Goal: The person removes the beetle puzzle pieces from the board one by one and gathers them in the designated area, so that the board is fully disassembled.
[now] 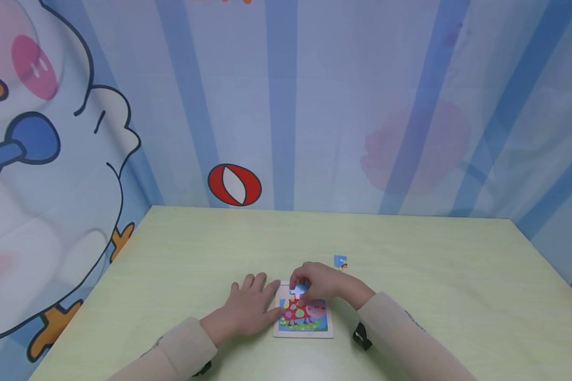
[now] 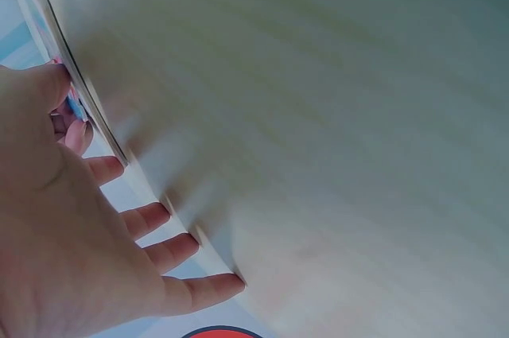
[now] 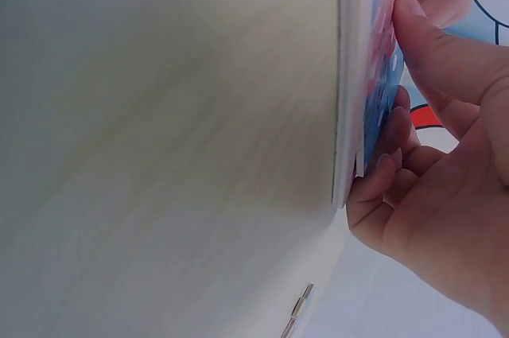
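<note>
A small jigsaw puzzle board [image 1: 303, 335] lies flat on the table, with a pink pig in a red spotted dress pictured on it. My right hand [image 1: 325, 281] reaches over its upper part and pinches a blue puzzle piece [image 1: 296, 290] between thumb and fingers. In the right wrist view those curled fingers [image 3: 390, 143] are at the board's edge. My left hand [image 1: 248, 309] is spread on the table at the board's left side, its thumb touching the frame. Beyond the right hand lies a loose blue puzzle piece [image 1: 340, 261].
The pale wooden table [image 1: 209, 238] extends around the board on all sides. Behind it hangs a blue striped cloth [image 1: 324, 106] with cartoon figures. A black strap [image 1: 362, 336] hangs at the right sleeve.
</note>
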A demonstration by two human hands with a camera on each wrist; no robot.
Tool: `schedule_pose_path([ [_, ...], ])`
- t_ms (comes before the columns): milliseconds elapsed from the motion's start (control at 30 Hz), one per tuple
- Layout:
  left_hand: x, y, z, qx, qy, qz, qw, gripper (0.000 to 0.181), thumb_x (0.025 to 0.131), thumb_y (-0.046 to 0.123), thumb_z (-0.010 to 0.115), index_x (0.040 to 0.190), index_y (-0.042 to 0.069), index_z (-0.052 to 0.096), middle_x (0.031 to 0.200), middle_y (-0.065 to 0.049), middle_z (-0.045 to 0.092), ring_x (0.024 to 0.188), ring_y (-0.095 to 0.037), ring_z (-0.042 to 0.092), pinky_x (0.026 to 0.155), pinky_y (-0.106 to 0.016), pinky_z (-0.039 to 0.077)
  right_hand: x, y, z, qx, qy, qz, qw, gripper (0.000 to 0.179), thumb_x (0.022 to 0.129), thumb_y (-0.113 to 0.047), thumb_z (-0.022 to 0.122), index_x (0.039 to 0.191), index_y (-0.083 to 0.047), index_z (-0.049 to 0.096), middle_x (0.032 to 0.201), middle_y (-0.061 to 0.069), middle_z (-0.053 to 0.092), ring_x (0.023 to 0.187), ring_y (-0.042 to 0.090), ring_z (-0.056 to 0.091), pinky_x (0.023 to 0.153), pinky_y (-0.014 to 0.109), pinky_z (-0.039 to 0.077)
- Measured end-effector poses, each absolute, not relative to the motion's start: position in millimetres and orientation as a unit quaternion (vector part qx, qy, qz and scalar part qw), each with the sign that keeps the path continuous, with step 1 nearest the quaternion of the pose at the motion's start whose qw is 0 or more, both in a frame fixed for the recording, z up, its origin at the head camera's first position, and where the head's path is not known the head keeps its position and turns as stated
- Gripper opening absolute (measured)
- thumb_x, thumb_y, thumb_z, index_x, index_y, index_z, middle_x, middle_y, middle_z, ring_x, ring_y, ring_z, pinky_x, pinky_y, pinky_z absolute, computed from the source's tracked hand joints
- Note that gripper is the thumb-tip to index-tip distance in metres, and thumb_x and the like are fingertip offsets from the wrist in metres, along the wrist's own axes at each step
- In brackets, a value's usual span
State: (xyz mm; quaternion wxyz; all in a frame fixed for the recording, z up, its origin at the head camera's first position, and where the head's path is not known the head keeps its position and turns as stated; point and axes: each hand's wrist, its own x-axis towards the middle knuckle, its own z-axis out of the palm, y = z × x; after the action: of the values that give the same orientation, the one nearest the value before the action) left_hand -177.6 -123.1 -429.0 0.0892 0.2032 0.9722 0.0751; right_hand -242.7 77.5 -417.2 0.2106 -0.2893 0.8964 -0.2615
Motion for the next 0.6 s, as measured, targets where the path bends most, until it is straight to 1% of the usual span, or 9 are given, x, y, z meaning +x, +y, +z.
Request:
schedule_pose_path([
  [200,-177.7,-123.3,-429.7,0.205,0.972,0.073,0.086,0.067,0.095,0.056,0.047,0.145,0.013,0.042,0.142,-0.017,0.038,0.123,-0.035,0.037,0.093,-0.063,0.034,-242.7,78.6,-418.8,-0.283,0.895,-0.272,0.213,0.023,0.083,-0.005,0.073,0.099,-0.019,0.064,0.098,0.000,0.056,0.092,0.019,0.050,0.085,0.038,0.047],
  [367,-178.1,-123.1,-430.2,0.207,0.972,0.071,0.084,0.066,0.095,0.056,0.047,0.145,0.012,0.042,0.140,-0.017,0.039,0.122,-0.035,0.037,0.092,-0.063,0.035,-243.4,78.3,-418.7,-0.275,0.897,-0.275,0.211,0.025,0.084,-0.004,0.073,0.105,-0.013,0.062,0.098,0.000,0.056,0.091,0.018,0.050,0.086,0.037,0.047],
  [500,-177.8,-122.9,-429.3,0.206,0.972,0.072,0.083,0.066,0.095,0.055,0.047,0.145,0.012,0.042,0.139,-0.017,0.039,0.121,-0.035,0.038,0.092,-0.063,0.035,-243.7,78.0,-418.2,-0.271,0.898,-0.273,0.211,0.021,0.084,-0.006,0.073,0.102,-0.011,0.064,0.095,-0.001,0.057,0.090,0.017,0.050,0.087,0.037,0.046],
  [600,-177.5,-122.8,-428.9,0.206,0.972,0.073,0.084,0.066,0.095,0.055,0.047,0.145,0.012,0.042,0.140,-0.017,0.039,0.121,-0.035,0.037,0.092,-0.063,0.034,-243.5,78.9,-417.5,-0.273,0.898,-0.274,0.210,0.018,0.084,-0.007,0.073,0.100,-0.012,0.065,0.094,-0.002,0.057,0.089,0.017,0.050,0.086,0.036,0.046],
])
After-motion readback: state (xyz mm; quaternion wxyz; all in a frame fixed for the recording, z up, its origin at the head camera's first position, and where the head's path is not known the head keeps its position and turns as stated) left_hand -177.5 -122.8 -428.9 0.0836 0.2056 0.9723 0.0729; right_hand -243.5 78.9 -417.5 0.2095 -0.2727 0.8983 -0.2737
